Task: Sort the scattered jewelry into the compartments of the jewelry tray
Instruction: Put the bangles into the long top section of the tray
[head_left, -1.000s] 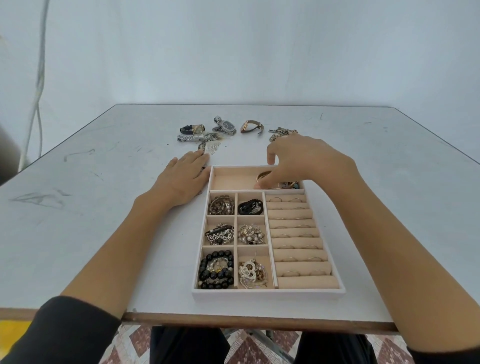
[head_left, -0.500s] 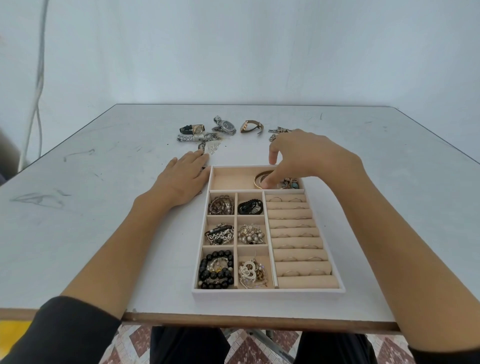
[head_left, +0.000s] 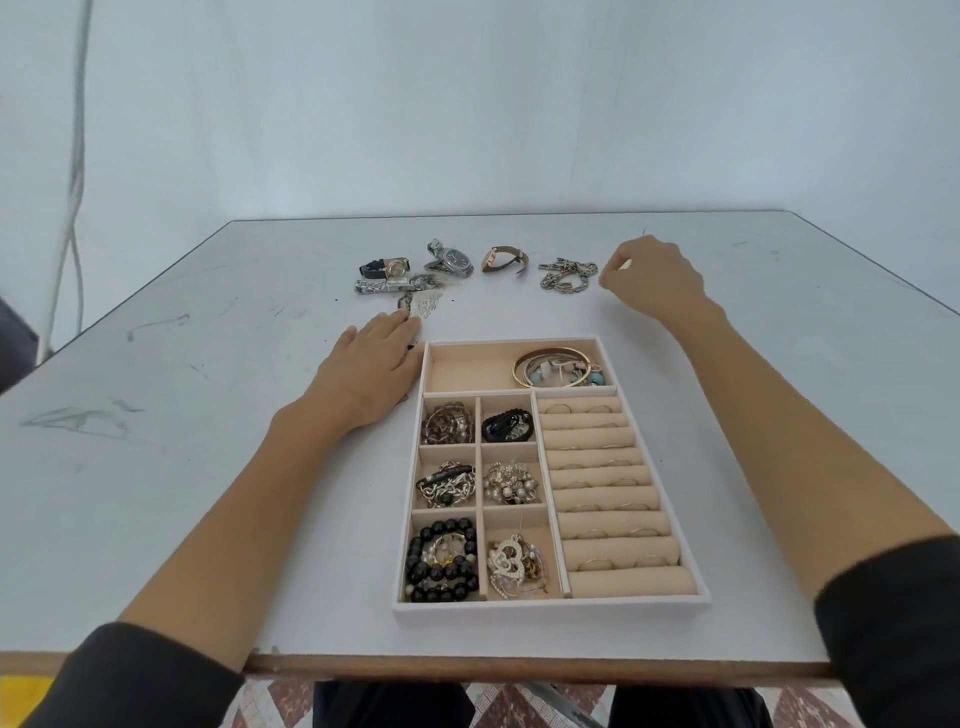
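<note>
The beige jewelry tray (head_left: 696, 582) lies near the table's front edge. Its far long compartment holds bangles (head_left: 556, 366); the six small compartments hold bracelets, chains and beads; thin rings sit in the ring rolls (head_left: 602, 467). My left hand (head_left: 371, 371) rests flat on the table against the tray's far left corner. My right hand (head_left: 652, 278) hovers beyond the tray, fingers curled, just right of a silver chain (head_left: 569, 275), holding nothing visible. Three watches (head_left: 449, 259) and a silver earring piece (head_left: 423, 301) lie scattered behind the tray.
A patterned band (head_left: 371, 286) lies by the left watch. The grey table (head_left: 156, 467) has a brown front edge. A white wall stands behind it, with a cable (head_left: 75, 208) hanging at left.
My right hand left the bangles in the far compartment, lifted out of the tray and moved away to the right of the silver chain. My left hand stayed put.
</note>
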